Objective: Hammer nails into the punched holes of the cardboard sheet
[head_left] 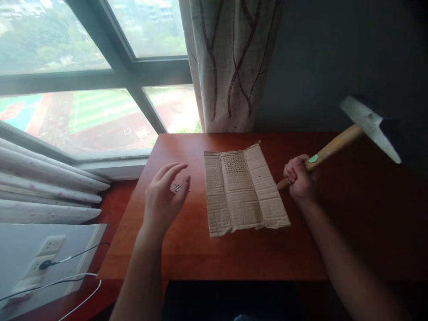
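My right hand (302,178) is wrapped round the wooden handle of a hammer (337,145), whose metal head is raised to the upper right above the table. My left hand (164,194) hovers left of the cardboard, thumb and fingers apart with nothing between them. Just beyond its thumb lies a small cluster of nails (177,187) on the tabletop, partly hidden by the hand. Between my hands a creased sheet of brown cardboard (242,200) lies on the table. A grid of small dark dots (235,164) covers its upper middle panel.
The reddish-brown wooden table (187,249) stands against a dark wall. Behind it hangs a patterned curtain (230,67) beside a large window (100,111). At the lower left, a wall socket (50,245) has a black plug and cables.
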`<state>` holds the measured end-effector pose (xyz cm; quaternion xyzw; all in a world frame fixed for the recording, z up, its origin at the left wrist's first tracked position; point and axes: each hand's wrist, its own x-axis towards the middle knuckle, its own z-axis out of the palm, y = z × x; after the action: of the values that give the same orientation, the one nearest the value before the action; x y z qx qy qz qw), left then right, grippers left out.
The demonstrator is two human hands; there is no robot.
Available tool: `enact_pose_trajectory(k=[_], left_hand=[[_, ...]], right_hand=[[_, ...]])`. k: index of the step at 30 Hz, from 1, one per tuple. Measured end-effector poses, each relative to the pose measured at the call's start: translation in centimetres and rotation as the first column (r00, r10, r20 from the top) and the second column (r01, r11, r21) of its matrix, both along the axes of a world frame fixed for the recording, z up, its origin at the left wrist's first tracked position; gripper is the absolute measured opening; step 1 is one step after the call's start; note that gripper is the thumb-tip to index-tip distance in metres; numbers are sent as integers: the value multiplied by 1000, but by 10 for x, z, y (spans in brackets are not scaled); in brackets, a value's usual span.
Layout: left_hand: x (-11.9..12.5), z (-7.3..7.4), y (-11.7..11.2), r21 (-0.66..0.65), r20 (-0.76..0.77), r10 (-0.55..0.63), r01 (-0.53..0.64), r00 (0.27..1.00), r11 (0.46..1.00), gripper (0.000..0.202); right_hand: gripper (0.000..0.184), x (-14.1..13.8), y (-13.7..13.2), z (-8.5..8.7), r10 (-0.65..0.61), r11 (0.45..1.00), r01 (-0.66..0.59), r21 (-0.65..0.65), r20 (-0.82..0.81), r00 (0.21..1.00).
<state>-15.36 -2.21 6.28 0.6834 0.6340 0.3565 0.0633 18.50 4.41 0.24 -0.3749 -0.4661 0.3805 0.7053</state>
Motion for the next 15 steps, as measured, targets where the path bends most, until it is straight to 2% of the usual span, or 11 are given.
enact_pose_trajectory(k=[2,4,7,10,12,15], left_hand=[[-31,-11,-5,-172,-88,199,-212,976,962,31],[-56,-22,-8,-335,-189,314,-362,930,870,28],[-71,-30,-11,-467,-350,315,-456,882,758,31],[-64,-30,-11,-538,-452,283,-511,846,670,41],[-55,-29,-10,-566,-479,255,-517,840,642,44],[-44,-27,-10,-592,-492,213,-503,844,629,40]], right_hand=[[40,2,-2,-1,35,999,-35,31,-18,999],[43,3,-4,-2,56,997,-55,59,-16,998],[49,3,-5,-2,63,994,-62,94,-12,998],[49,2,-5,-1,79,992,-76,103,-28,996],[47,3,-4,-1,82,993,-78,92,-39,996],[45,5,-3,-1,72,996,-68,58,-55,996]])
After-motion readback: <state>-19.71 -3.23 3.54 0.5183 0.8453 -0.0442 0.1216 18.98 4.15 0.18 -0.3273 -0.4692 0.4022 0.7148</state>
